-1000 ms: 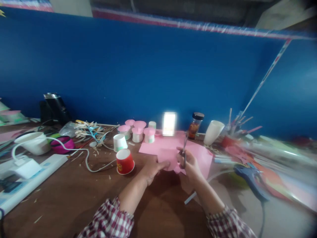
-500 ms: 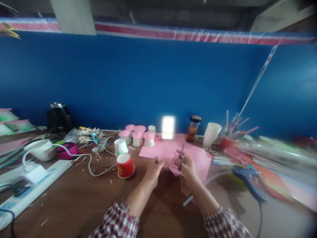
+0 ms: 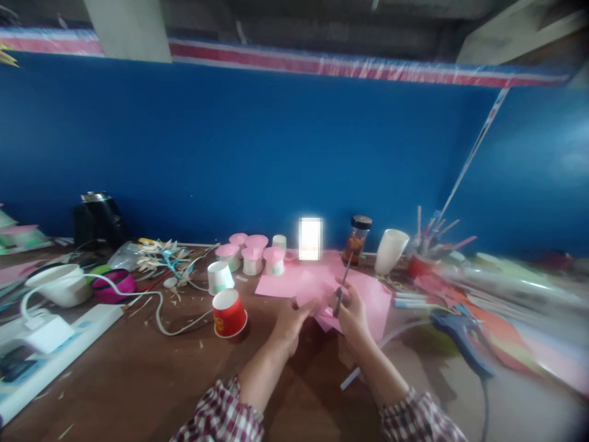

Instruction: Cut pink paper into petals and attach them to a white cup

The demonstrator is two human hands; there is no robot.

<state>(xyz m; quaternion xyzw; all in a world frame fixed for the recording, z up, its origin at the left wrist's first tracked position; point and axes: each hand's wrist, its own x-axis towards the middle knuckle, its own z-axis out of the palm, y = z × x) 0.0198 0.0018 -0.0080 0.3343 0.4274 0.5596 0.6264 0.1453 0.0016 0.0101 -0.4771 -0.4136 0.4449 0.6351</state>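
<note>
Right hand (image 3: 355, 316) grips blurry scissors (image 3: 342, 293); left hand (image 3: 289, 322) pinches pink paper (image 3: 311, 287), the exact hold hard to make out. Scraps (image 3: 66, 431) litter the brown table (image 3: 138, 380); blue wall (image 3: 285, 147) behind.

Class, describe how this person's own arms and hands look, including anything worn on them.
The left sleeve and right sleeve are checked in maroon and white, with gathered cuffs ending partway along the forearms. The left hand and right hand are gloveless; no watch shows on either wrist.

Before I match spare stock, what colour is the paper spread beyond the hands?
The paper is pink; it shows best in the head view.
</note>
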